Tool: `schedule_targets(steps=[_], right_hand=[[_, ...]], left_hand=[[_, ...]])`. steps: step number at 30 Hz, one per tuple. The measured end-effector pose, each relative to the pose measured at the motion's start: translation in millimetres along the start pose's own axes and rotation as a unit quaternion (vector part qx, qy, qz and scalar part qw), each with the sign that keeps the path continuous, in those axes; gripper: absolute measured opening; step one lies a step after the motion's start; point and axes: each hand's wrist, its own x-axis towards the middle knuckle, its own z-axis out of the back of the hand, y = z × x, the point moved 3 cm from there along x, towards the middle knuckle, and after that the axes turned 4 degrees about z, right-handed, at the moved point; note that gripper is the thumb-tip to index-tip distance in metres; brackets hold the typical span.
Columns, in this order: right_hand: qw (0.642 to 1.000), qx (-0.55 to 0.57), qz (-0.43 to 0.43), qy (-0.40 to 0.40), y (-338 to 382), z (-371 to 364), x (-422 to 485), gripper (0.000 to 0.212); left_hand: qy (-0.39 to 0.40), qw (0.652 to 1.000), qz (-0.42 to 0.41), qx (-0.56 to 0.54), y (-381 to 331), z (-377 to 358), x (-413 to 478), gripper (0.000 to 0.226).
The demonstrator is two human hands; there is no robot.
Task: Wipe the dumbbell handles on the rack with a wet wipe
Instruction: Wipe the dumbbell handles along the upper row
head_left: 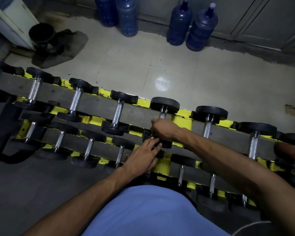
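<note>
On the top tier of the rack (182, 121): the dumbbell (164, 103) being worked on sits about mid-row, far head toward the tiled floor, near head (168, 144) toward the person.
Right hand (163, 130): wrapped over that dumbbell's handle (162, 115), fingers curled round it. Only a short bit of bare knurled steel shows past the knuckles.
Left hand (141, 159): fingers laid flat and loose on the near head, gripping nothing. Looks like it's just steadying the weight.
Wet wipe: can't see it tbh. Probably tucked under the right palm, but there's no telling from here.
Doing it well: pin the head so the bar doesn't roll, then twist the wrist round the handle and slide end to end, so the knurling gets hit all round, underside too.
Easy to miss: the collars right by each head.
Likely next: the neighbouring handle (207, 129) to the right, then the lower tier.
</note>
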Motion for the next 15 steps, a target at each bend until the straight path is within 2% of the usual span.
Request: schedule_targets(steps=[4, 7, 9, 11, 15], right_hand=[[0.994, 0.041, -0.051, -0.083, -1, -10, -29, 0.009], [0.977, 0.078, -0.167, -0.105, -7, -23, -44, 0.013], [0.955, 0.154, -0.238, -0.091, -15, -35, -49, 0.013], [0.913, 0.275, -0.293, -0.073, -23, -47, -46, 0.004], [0.801, 0.502, -0.318, -0.075, -24, -62, -26, 0.021]], left_hand=[[0.003, 1.0, -0.004, 0.004, 0, 2, -1, 0.067], [0.004, 1.0, -0.01, 0.007, 1, 3, 1, 0.066], [0.007, 1.0, -0.011, 0.01, 2, 4, 1, 0.065], [0.008, 1.0, -0.009, 0.013, 2, 3, 1, 0.066], [0.01, 1.0, -0.011, 0.021, 1, 5, 1, 0.067]])
